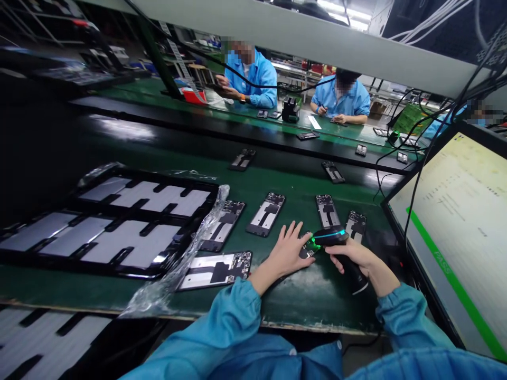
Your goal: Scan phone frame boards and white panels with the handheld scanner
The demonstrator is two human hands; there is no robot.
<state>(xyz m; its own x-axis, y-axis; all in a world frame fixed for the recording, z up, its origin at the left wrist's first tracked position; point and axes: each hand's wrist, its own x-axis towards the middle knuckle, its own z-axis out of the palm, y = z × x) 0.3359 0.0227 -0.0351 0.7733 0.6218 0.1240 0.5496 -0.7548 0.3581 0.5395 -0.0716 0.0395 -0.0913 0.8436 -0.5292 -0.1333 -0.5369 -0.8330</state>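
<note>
Head view shows two bare hands at a green bench [325,303], and the step in hand looks to be scanning a phone-like unit [306,251] with a handheld scanner [331,236]. That unit lies on the bench near the front edge, under the splayed left hand [288,251], whose fingers rest on it, stretched out rather than closed round it. The right hand [362,258] grasps the scanner by its handle, its nose right beside the unit and a green light falling on the exposed board. The next move probably calls for a steady left hand and a small shift of aim, or for lifting the scanner clear if the reading is good; the monitor [451,227] to the right carries a green band marked PASS, though I cannot tell which unit it refers to. What shows of the unit is dark and backless, with small components crowding one end; the rest is covered by the hand. Beyond it, a similar unit [266,214] lies flat, silvery with a black strip.
</note>
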